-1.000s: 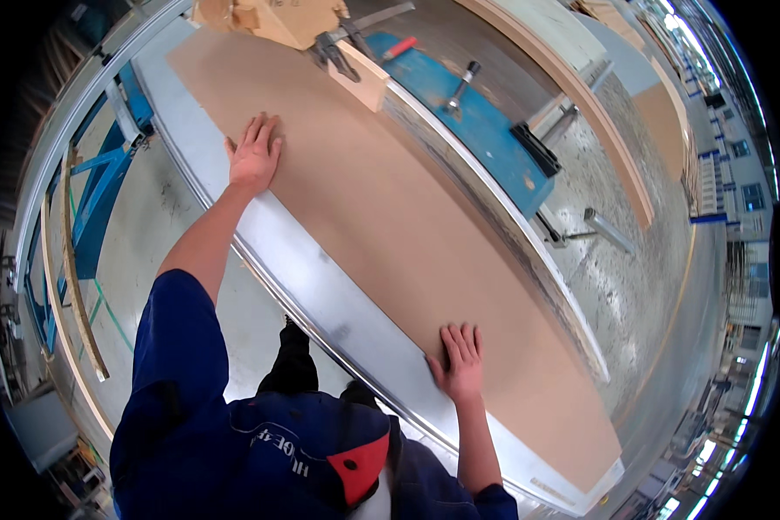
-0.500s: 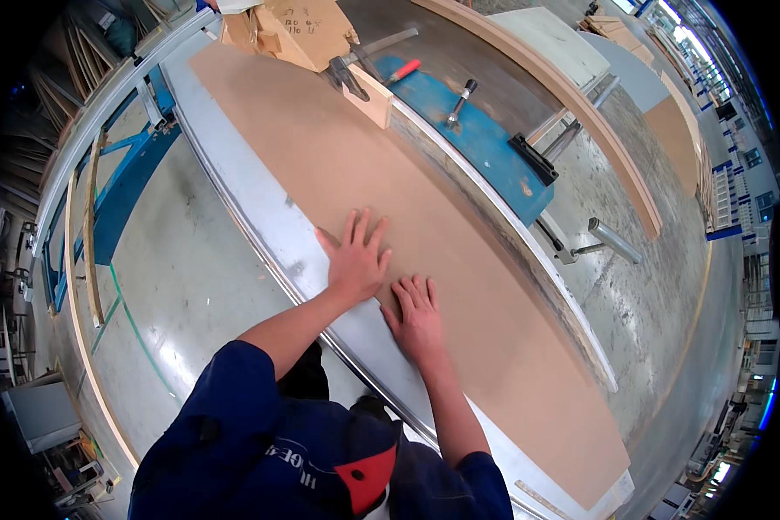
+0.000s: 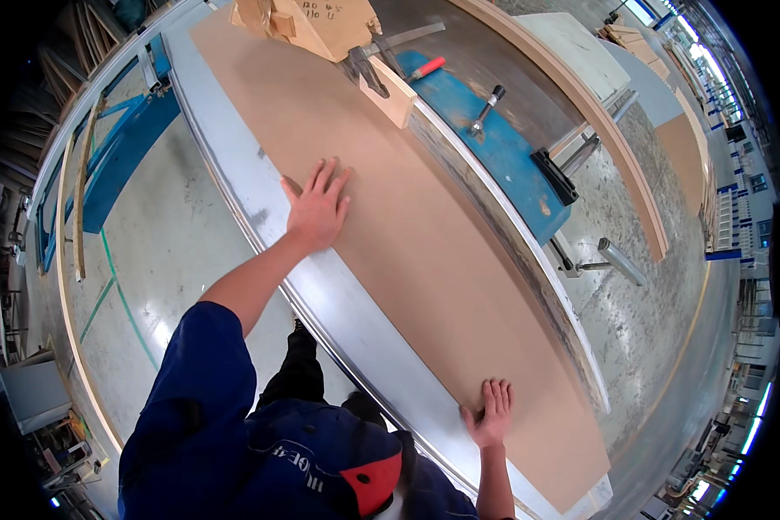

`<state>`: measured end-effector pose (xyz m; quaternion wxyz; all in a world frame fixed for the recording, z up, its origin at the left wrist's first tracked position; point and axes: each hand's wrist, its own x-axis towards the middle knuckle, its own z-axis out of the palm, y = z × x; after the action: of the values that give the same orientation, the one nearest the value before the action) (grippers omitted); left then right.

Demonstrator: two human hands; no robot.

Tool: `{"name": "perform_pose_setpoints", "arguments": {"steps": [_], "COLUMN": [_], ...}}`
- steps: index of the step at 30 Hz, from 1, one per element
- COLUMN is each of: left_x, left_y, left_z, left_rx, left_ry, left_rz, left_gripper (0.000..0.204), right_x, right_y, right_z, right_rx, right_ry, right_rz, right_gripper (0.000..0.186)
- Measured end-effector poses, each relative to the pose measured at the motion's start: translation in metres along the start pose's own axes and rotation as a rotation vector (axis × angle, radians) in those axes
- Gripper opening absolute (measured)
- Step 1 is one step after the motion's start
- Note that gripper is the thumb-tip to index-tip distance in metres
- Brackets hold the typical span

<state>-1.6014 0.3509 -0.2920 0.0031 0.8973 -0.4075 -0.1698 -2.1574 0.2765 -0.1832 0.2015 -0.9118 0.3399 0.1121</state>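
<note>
A long brown fibreboard panel [image 3: 407, 251] lies along a silver-grey metal table [image 3: 373, 334], running from the far left to the near right. My left hand [image 3: 318, 211] rests on it near its left edge, fingers spread. Farther toward me and to the right, my right hand [image 3: 491, 416] lies with its fingers stretched over the panel near the same edge. Neither hand grips anything. The panel's right side lies beside a worn raised rail [image 3: 511, 234].
A clamp [image 3: 368, 69] holds a small wood block [image 3: 394, 100] by the rail. A blue machine plate [image 3: 494, 147] with a black-knobbed lever [image 3: 488, 110] stands to the right. A curved wooden strip [image 3: 581, 104] arches beyond. A blue frame [image 3: 130, 156] is at the left.
My hands have moved apart along the panel. The left slid farther away and leftward; the right came nearer and to the right. The view has shifted slightly.
</note>
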Motion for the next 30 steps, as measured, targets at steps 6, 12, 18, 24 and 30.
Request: {"name": "perform_pose_setpoints", "arguments": {"steps": [6,12,18,24,30], "left_x": [0.046,0.083,0.018,-0.091,-0.060], "left_y": [-0.049,-0.097,-0.031,0.090,0.060], "left_z": [-0.001,0.005,0.021,0.028,0.012], "left_rx": [-0.016,-0.014,0.028,-0.129,-0.059], "left_ry": [0.009,0.056,0.127,0.014,-0.010], "left_rz": [-0.035,-0.087,0.030,0.124,0.068], "left_gripper": [0.050,0.050,0.057,0.064,0.056], "right_x": [0.058,0.106,0.151,0.198,0.181], "right_y": [-0.050,-0.093,-0.132,-0.166,-0.149], "right_z": [0.008,0.019,0.023,0.038,0.058], "right_rx": [0.027,0.062,0.070,0.126,0.198], "right_ry": [0.070,0.139,0.129,0.175,0.222], "right_rz": [-0.015,-0.039,-0.054,-0.114,-0.217], "right_gripper": [0.077,0.075,0.072,0.064,0.058]}}
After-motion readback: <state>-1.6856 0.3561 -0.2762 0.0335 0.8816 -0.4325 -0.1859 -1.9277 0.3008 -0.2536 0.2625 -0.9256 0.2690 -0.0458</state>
